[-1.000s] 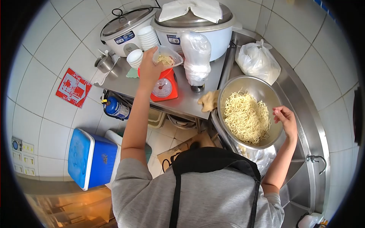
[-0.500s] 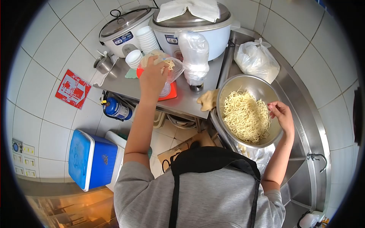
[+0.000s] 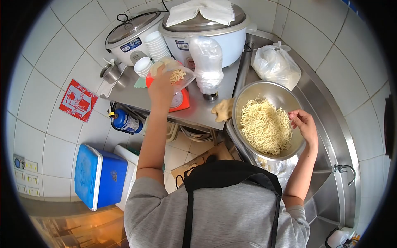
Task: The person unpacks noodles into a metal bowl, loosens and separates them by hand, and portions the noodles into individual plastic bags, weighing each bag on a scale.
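Note:
My left hand is at a clear plastic bag that lies over a red scale. A small clump of noodles shows in the bag beside my fingers, whose tips are hidden. My right hand is over the right rim of a large steel bowl, its fingertips pinched together. Whether anything is between them cannot be made out. A heap of yellow noodles fills much of the bowl.
Two rice cookers stand behind the scale. Stacked white cups, a plastic-wrapped bottle-like object and a tan cloth are on the steel table. A tied white bag sits behind the bowl. A blue cooler is at lower left.
My left hand has moved down onto the bag, and the noodles seen at its fingers now lie in the bag. My right hand stays at the bowl. The view has shifted slightly.

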A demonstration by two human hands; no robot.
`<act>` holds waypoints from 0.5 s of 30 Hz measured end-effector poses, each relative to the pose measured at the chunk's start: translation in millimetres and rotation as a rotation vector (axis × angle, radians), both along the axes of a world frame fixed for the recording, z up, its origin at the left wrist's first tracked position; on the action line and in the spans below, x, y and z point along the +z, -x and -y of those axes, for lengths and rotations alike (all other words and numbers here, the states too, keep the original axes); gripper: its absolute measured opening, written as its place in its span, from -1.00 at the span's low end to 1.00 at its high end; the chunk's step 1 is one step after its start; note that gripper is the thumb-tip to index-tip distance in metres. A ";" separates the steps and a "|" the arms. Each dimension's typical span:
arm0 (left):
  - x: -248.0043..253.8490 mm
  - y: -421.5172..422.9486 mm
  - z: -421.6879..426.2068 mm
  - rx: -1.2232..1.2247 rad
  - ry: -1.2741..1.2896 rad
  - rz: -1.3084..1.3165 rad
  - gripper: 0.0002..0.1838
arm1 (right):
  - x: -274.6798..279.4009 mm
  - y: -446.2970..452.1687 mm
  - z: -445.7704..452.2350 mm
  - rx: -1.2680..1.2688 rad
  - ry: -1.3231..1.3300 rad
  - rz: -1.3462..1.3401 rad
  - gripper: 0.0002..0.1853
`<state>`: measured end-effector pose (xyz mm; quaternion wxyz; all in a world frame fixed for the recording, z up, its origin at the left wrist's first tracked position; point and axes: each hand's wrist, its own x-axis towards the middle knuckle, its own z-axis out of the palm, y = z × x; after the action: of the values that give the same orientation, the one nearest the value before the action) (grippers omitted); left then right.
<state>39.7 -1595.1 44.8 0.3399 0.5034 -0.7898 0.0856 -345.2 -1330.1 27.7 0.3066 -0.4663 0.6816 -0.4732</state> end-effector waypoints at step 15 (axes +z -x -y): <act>29.7 -21.8 -30.1 0.043 -0.161 0.080 -0.77 | 3.4 -0.9 3.3 -0.002 -0.045 -0.037 -0.79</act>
<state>61.5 -1565.0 74.5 0.2648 0.5419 -0.7961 0.0490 -344.3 -1333.5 31.0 0.3037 -0.4675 0.6981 -0.4494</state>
